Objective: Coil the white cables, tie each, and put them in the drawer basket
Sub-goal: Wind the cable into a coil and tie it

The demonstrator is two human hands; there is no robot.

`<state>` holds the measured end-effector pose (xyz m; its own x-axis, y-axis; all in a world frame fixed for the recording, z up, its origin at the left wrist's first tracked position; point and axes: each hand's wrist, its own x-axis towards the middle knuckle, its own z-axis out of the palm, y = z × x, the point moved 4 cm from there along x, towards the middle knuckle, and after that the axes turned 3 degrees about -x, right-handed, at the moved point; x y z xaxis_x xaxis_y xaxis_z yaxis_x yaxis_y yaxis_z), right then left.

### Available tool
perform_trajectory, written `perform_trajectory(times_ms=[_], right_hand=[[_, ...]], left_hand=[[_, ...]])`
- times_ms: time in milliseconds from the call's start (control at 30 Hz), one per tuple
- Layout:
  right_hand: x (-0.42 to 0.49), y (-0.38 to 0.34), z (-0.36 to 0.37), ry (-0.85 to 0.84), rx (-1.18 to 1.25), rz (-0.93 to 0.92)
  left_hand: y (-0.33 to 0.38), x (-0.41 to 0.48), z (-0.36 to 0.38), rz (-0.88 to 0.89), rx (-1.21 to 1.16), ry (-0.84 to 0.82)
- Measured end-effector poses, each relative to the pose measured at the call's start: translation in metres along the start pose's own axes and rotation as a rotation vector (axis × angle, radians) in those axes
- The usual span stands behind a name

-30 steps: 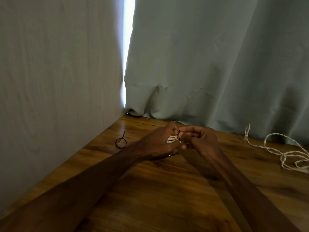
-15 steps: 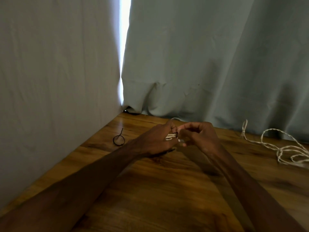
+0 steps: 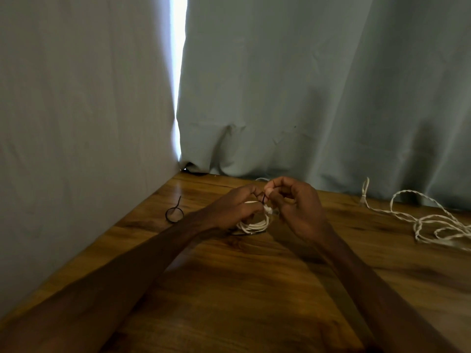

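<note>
At the centre of the frame my left hand [image 3: 233, 208] is closed around a coiled white cable [image 3: 254, 224], its loops hanging just above the wooden table [image 3: 254, 289]. My right hand [image 3: 297, 207] pinches a thin black tie [image 3: 263, 198] at the coil's top, other fingers curled. A second black tie [image 3: 174, 214] lies left of centre. A loose white cable [image 3: 433, 222] sprawls at the right edge.

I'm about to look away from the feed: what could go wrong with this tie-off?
The black tie is pinched only at the fingertips of the left hand and right hand; if it slips, the coiled white cable could spring loose. The second white cable lies tangled at the table's right side and may snag.
</note>
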<state>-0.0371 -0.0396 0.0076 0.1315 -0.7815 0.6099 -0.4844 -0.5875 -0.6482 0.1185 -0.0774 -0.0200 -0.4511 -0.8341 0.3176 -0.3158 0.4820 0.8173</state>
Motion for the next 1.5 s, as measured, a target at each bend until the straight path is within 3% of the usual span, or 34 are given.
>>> perform_trajectory(times_ms=[233, 467, 667, 900, 1100, 1333, 1500], right_hand=[[0.004, 0.009, -0.006, 0.094, -0.108, 0.023], [0.002, 0.015, -0.017, 0.191, -0.065, 0.069], [0.006, 0.016, -0.015, 0.146, -0.057, 0.041], [0.009, 0.022, -0.017, 0.08, 0.04, 0.133], [0.008, 0.012, -0.019, 0.055, -0.224, -0.032], [0.012, 0.028, -0.024, 0.028, -0.163, 0.108], [0.016, 0.019, -0.025, -0.001, -0.192, 0.021]], left_hand=[[-0.003, 0.002, 0.0, 0.038, -0.023, -0.012], [0.005, 0.001, 0.002, 0.246, 0.183, 0.081], [0.005, -0.001, 0.007, 0.291, 0.25, 0.045], [0.002, 0.001, 0.007, 0.255, 0.245, 0.054], [0.004, 0.002, 0.009, 0.269, 0.301, -0.03], [0.009, 0.005, 0.031, 0.316, 0.406, -0.09], [0.006, 0.004, 0.028, 0.272, 0.364, -0.06]])
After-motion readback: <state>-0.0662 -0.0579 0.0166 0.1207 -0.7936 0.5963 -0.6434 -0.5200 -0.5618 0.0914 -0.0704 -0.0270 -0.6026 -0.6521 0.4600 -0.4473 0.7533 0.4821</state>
